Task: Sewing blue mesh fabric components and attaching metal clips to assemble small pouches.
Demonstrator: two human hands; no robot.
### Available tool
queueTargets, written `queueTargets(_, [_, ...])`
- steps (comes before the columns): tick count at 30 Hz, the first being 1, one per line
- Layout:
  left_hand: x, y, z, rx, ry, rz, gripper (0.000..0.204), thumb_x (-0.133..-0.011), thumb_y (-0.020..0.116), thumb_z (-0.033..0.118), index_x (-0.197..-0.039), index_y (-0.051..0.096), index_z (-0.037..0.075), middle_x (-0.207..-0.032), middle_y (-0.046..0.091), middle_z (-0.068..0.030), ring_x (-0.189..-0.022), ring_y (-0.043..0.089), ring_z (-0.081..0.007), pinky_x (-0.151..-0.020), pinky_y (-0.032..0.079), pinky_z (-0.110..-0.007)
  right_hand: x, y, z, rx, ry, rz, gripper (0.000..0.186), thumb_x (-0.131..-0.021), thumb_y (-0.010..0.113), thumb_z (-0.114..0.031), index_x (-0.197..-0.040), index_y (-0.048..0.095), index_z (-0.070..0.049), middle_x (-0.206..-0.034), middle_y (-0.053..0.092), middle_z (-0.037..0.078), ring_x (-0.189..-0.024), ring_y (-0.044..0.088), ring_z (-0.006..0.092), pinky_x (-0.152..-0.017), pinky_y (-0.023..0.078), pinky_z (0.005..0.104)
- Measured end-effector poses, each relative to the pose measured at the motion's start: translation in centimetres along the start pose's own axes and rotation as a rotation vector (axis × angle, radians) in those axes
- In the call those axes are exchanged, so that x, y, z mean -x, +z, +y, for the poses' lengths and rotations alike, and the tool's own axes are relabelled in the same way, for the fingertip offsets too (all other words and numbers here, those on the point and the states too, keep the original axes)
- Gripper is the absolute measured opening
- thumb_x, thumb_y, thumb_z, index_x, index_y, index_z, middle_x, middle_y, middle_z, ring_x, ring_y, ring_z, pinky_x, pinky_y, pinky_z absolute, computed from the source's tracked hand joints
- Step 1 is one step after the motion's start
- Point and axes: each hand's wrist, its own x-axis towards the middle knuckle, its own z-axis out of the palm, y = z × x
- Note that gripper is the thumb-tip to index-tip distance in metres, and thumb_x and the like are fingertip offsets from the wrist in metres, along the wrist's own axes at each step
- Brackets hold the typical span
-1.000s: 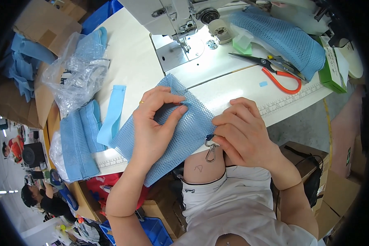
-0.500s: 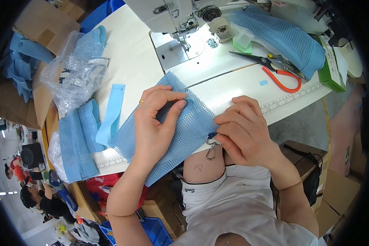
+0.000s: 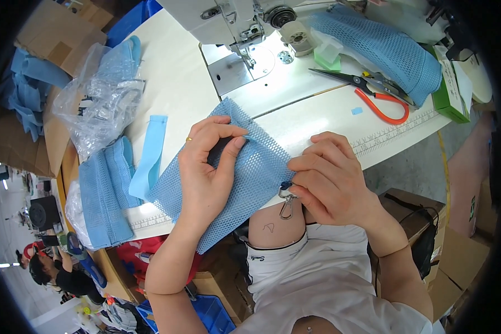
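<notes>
A piece of blue mesh fabric (image 3: 256, 167) lies slantwise over the front edge of the white sewing table, its lower corner hanging off. My left hand (image 3: 211, 167) rests on it, thumb and forefinger pinching a bit of the mesh. At the fabric's right corner, my right hand (image 3: 331, 181) has its fingers closed on the edge. Just by those fingertips a metal snap hook (image 3: 286, 209) dangles on a short dark blue loop. How the loop joins the mesh is hidden by the fingers.
Beyond the fabric stands a sewing machine (image 3: 234, 28). Orange-handled scissors (image 3: 381, 106) lie to the right, near a blue mesh bundle (image 3: 381, 50). On the left are a light blue strip (image 3: 150, 156), folded mesh pieces (image 3: 106, 189) and a clear plastic bag (image 3: 106, 106).
Both hands keep their grip on the mesh. My left hand has shifted very slightly left and down; the fabric and hook look almost unchanged.
</notes>
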Motion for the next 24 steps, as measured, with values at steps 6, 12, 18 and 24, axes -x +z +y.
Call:
queueTargets(6, [0.1, 0.0, 0.1, -0.014, 0.000, -0.001, 0.009, -0.082, 0.068, 0.004, -0.091, 0.069, 0.003, -0.100, 0.067, -0.0150, -0.107, 0.060, -0.0280, -0.090, 0.047, -0.036, 0.0, 0.0, 0.0, 0.003, -0.006, 0.000, 0.016, -0.073, 0.070, -0.011, -0.082, 0.059, -0.006, -0.096, 0.064, 0.006, -0.085, 0.058, 0.0242, -0.090, 0.045, 0.0469])
queueTargets(12, [0.2, 0.0, 0.0, -0.018, 0.010, -0.022, 0.015, -0.085, 0.070, 0.007, -0.100, 0.068, 0.004, -0.106, 0.065, -0.0107, -0.101, 0.061, -0.0191, -0.092, 0.045, -0.030, 0.0, 0.0, 0.0, 0.000, -0.004, 0.002, 0.016, -0.073, 0.070, -0.011, -0.082, 0.059, -0.005, -0.096, 0.064, 0.006, -0.086, 0.059, 0.0247, -0.090, 0.045, 0.0467])
queueTargets(18, [0.0, 0.1, 0.5, 0.099, -0.089, -0.049, 0.026, -0.083, 0.072, 0.004, -0.107, 0.064, 0.004, -0.097, 0.063, -0.0073, -0.099, 0.060, -0.0170, -0.090, 0.045, -0.030, 0.0, 0.1, 0.0, 0.009, 0.001, 0.003, 0.016, -0.073, 0.071, -0.011, -0.082, 0.059, -0.006, -0.095, 0.064, 0.006, -0.087, 0.059, 0.0249, -0.090, 0.045, 0.0464])
queueTargets(24, [0.2, 0.1, -0.5, -0.132, 0.180, -0.053, 0.018, -0.079, 0.073, 0.002, -0.097, 0.071, 0.004, -0.096, 0.062, -0.0074, -0.106, 0.059, -0.0241, -0.091, 0.046, -0.033, -0.2, 0.0, 0.0, 0.009, -0.001, 0.007, 0.016, -0.073, 0.070, -0.011, -0.082, 0.058, -0.005, -0.095, 0.065, 0.007, -0.088, 0.058, 0.0252, -0.089, 0.045, 0.0461])
